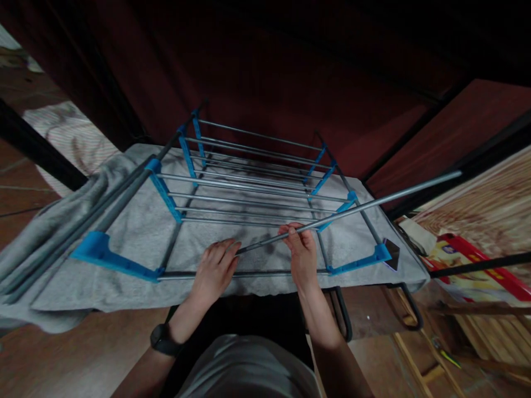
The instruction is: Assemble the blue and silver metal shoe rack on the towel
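The left hand (216, 264) is pinching one end of a metal rod (373, 202), the right hand (302, 255) pinching farther along, seemingly steadying its long reach, above a rack (166, 193) resting on grey cloth (219, 231).

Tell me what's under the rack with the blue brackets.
Under the blue-bracketed metal rack lies a grey cloth, visible through the rack's gaps. The surface beneath that cloth is covered and can't be seen.

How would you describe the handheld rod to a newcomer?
On gray cloth stands a rack with blue brackets. In front, the right hand holds a metal rod, one end by the left hand. Unlike the rungs, it slants up rightward past the rack.
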A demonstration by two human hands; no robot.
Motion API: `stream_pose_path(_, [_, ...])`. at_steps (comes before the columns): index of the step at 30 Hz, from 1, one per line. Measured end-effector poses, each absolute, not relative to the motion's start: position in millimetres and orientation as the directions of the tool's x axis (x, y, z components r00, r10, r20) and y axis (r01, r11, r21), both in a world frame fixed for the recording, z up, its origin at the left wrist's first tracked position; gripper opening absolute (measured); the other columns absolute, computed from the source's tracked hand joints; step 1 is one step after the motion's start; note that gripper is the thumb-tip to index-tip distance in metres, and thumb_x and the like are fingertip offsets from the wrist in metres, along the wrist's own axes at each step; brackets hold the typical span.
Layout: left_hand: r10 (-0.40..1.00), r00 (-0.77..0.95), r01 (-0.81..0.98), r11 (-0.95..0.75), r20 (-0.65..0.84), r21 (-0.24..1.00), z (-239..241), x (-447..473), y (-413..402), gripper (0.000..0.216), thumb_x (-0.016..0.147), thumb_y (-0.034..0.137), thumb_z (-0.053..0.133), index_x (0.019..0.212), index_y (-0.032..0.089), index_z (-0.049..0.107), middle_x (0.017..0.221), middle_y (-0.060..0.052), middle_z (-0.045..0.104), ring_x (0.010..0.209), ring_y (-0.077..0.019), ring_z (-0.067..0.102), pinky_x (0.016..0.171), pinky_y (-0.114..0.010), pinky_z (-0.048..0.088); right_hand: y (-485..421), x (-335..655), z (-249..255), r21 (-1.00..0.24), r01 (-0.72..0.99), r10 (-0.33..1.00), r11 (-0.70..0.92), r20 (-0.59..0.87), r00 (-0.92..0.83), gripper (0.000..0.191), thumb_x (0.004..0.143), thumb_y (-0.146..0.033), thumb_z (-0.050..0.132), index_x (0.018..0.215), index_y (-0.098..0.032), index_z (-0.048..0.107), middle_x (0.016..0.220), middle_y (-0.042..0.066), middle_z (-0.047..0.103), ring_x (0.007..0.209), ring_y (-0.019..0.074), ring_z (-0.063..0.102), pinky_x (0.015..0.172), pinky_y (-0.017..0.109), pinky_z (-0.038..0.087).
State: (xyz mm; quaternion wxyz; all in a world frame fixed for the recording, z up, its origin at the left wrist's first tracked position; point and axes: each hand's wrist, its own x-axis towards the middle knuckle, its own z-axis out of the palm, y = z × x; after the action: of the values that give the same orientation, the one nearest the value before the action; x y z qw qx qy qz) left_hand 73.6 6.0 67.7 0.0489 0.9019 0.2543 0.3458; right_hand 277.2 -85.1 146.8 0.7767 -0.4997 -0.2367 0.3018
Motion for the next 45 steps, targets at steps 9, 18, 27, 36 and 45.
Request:
stream_pose_path(9, [0.570,0.659,0.496,-0.820,0.490,0.286,59.1,64.5,13.7,0.032,0.099,0.016,0.046,0.126,0.020,0.062,0.119,-0.009,0.070,0.108,-0.0259,0.064,0.100,-0.046,0.049,-85.2,260.7,140.6,-0.925,-0.304,0.755,0.229,-0.028,0.655,0.025,0.084,-0.043,0.072,0.099,-0.024,0.065,0.097,0.003,0.074,0.101,0.0220,0.070,0.098,0.044,0.053])
stream_pose_path(18, [0.685,0.617,0.629,-0.725,0.386,0.280,57.7,45.9,24.0,0.032,0.099,0.015,0.043,0.124,0.015,0.063,0.108,-0.009,0.070,0.100,-0.0250,0.065,0.087,-0.043,0.052,-93.5,283.3,141.2,-0.942,-0.294,0.748,0.165,-0.075,0.659,0.023,0.078,-0.045,0.076,0.097,-0.032,0.072,0.104,0.006,0.076,0.100,0.0234,0.072,0.098,0.047,0.057])
stream_pose_path(27, [0.721,0.606,0.641,-0.693,0.336,0.330,52.8,28.8,20.6,0.037,0.096,0.010,0.043,0.125,0.019,0.063,0.109,-0.010,0.069,0.104,-0.0263,0.062,0.091,-0.044,0.048,-132.9,311.9,130.0,-0.917,-0.311,0.632,0.250,-0.089,0.770,0.012,0.072,-0.028,0.081,0.076,-0.024,0.070,0.106,0.003,0.075,0.099,0.0205,0.073,0.093,0.044,0.059])
stream_pose_path(36, [0.710,0.616,0.631,-0.704,0.340,0.325,45.4,17.1,19.0,0.039,0.093,0.007,0.044,0.124,0.019,0.064,0.114,-0.010,0.069,0.105,-0.0253,0.062,0.094,-0.043,0.047,-157.5,307.3,125.2,-0.948,-0.258,0.592,0.186,-0.101,0.800,0.022,0.073,-0.033,0.083,0.090,-0.023,0.074,0.102,0.004,0.074,0.093,0.0189,0.073,0.094,0.044,0.061])
stream_pose_path(45, [0.713,0.606,0.643,-0.700,0.353,0.311,51.6,19.0,18.2,0.031,0.098,0.014,0.045,0.122,0.018,0.064,0.109,-0.010,0.071,0.100,-0.0241,0.066,0.088,-0.041,0.052,-146.7,296.9,134.7,-0.954,-0.222,0.596,0.201,-0.060,0.801,0.027,0.074,-0.040,0.082,0.095,-0.025,0.075,0.093,0.003,0.075,0.081,0.0179,0.073,0.092,0.047,0.060])
